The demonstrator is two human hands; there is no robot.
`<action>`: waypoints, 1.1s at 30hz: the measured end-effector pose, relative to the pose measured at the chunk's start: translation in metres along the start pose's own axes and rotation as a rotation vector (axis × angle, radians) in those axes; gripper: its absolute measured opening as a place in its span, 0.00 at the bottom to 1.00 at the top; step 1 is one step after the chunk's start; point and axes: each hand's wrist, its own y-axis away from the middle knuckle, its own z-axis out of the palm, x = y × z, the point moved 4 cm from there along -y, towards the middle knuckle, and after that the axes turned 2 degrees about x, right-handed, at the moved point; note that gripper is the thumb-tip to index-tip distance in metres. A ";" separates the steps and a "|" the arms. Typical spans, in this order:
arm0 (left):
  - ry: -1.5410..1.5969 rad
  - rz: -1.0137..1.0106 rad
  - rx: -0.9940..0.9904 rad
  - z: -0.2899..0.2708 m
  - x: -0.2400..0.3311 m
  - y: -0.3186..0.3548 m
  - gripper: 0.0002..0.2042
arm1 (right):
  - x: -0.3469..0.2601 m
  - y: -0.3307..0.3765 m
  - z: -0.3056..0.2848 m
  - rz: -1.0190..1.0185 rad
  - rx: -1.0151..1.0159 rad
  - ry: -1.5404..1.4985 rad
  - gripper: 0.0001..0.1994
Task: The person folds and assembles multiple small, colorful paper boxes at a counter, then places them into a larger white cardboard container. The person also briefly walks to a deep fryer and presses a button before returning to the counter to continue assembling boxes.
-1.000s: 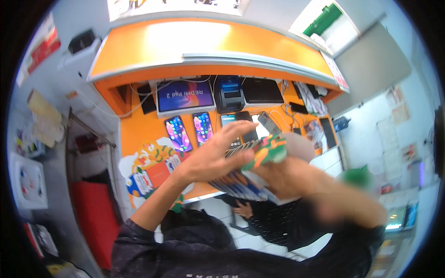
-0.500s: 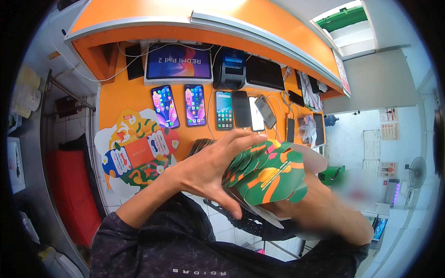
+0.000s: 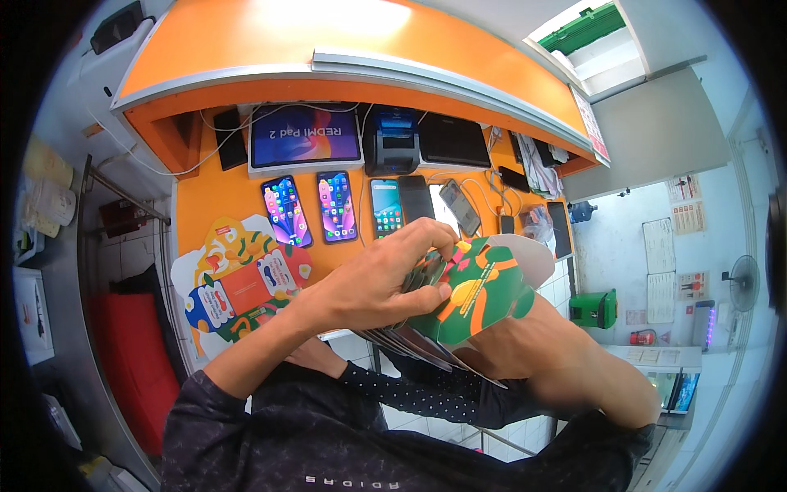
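Raised a little since before, the green cards [image 3: 479, 299] are fanned by the left hand [image 3: 373, 287] and seemingly held underneath by the blurry right hand [image 3: 525, 344].

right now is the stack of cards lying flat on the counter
No, the cards are held up above the counter, with the left hand on top and the right hand underneath.

Stack of green-orange die-cut leaflets [image 3: 467, 303], fanned, tilted, held above orange counter

Dark charcoal sleeves [image 3: 270, 426] — speckled knit, pushed up — small pale lettering at the chest.
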 end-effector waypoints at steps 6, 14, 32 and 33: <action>-0.048 -0.069 -0.004 -0.009 -0.004 -0.001 0.15 | 0.000 -0.006 -0.010 -0.024 -0.004 -0.039 0.23; -0.084 -0.098 -0.020 -0.011 -0.006 -0.005 0.17 | -0.002 -0.006 -0.016 0.024 -0.043 -0.041 0.23; 0.058 -0.024 0.010 -0.003 -0.014 -0.013 0.24 | -0.003 0.002 -0.042 0.252 -0.140 -0.162 0.18; 0.031 -0.037 -0.026 -0.002 -0.014 -0.013 0.24 | -0.004 0.003 -0.049 0.314 -0.164 -0.152 0.20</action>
